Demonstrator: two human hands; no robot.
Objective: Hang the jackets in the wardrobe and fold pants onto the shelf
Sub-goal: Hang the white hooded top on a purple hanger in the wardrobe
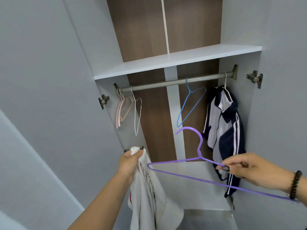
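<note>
two hands: left point(128, 163) bunches soft white jacket point(149, 193); right point(252, 170) pinches thin purple wire hanger point(199, 156).

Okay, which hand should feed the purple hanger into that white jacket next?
Probably the right hand: it already pinches the purple hanger, whose free end points toward the white jacket. The left hand grips the jacket's top and can hold it steady.

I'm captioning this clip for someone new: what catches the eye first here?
The purple hanger pinched by the right hand in the foreground, and the white garment gripped by the left hand. Behind, a navy-and-white jacket hangs at the right end of the rail.
</note>
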